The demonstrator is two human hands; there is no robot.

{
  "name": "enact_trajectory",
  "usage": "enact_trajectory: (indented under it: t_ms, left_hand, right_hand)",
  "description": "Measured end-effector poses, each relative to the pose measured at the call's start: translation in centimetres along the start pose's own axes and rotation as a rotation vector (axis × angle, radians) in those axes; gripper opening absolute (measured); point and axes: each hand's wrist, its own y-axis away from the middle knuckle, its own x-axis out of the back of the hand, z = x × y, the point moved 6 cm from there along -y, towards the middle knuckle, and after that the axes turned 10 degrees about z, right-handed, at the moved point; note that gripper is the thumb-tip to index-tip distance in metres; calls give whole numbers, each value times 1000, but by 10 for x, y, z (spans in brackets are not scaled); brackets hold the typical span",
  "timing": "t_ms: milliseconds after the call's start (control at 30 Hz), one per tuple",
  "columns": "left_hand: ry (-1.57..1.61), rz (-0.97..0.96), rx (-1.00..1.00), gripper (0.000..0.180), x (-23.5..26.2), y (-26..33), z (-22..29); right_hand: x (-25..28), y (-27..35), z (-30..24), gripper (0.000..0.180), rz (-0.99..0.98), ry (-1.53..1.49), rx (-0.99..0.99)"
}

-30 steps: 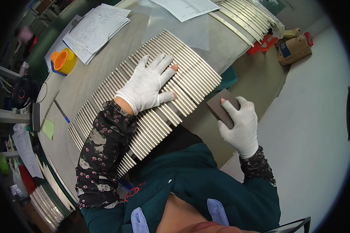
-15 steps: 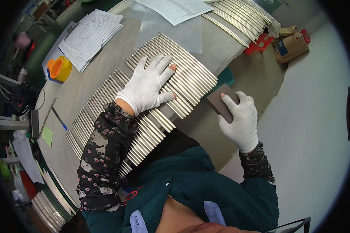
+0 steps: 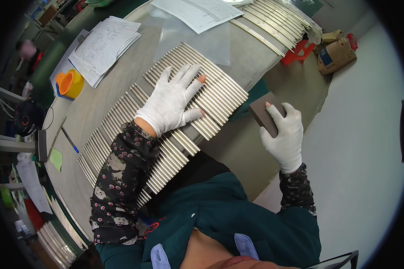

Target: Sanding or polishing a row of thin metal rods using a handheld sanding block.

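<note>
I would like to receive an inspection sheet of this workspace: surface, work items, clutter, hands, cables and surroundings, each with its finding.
Surface: grey table, partly covered by silvery rods and papers.
Work items: rods lie side by side in groups; brownish-grey block is held off the table.
Clutter: blue pen, green note, clear plastic sheet.
Hands: gloved left hand rests spread on the rods; gloved right hand grips the block.
Cables: thin dark cable near the black device at left.
Surroundings: red stool and brown sack beyond the table.
</note>
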Motion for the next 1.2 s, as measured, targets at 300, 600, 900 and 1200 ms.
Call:
enact_trajectory:
  t_ms: [300,600,900,1200]
  left_hand:
    - [0,39,-32,78,-23,-43,12]
    - [38,210,-62,75,10,-19,-2]
    - [126,-117,108,80,66,171,-28]
    - [31,-65,97,77,40,143,-15]
  right_hand:
    - [2,-14,3,58,60,-89,-17]
    - [8,4,9,59,59,-52,-27]
    - [11,7,11,58,61,-31,-35]
    - [15,-2,-21,59,82,-84,66]
